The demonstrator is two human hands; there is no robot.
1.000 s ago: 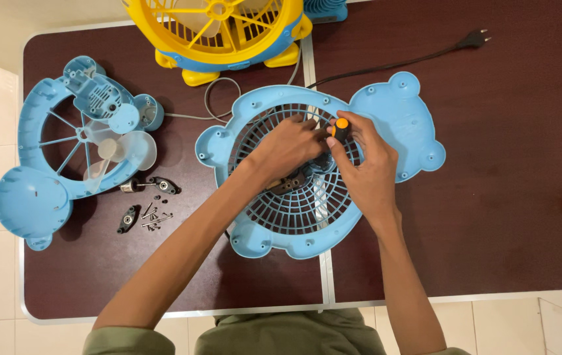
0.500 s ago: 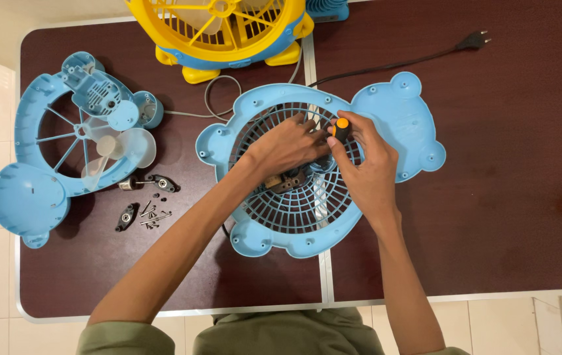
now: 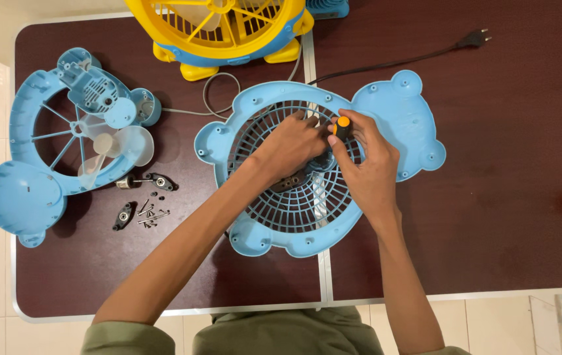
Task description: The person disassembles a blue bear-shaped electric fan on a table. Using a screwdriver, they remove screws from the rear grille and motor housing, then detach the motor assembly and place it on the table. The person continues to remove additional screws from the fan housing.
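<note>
Screwdriver (image 3: pixel 341 125) in R hand (image 3: pixel 366 172) fingers, upright.

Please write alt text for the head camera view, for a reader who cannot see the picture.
Seen from above, a person's right hand grips an orange-capped screwdriver upright over the centre of a light blue plastic fan grille on a dark brown table, while the left hand rests on the grille beside it. Another blue fan half, loose small screws and a yellow fan lie nearby.

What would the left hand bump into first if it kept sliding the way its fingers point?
Probably the right hand holding the orange-capped screwdriver; the left hand points up-right across the blue fan grille, though depth is unclear.
</note>
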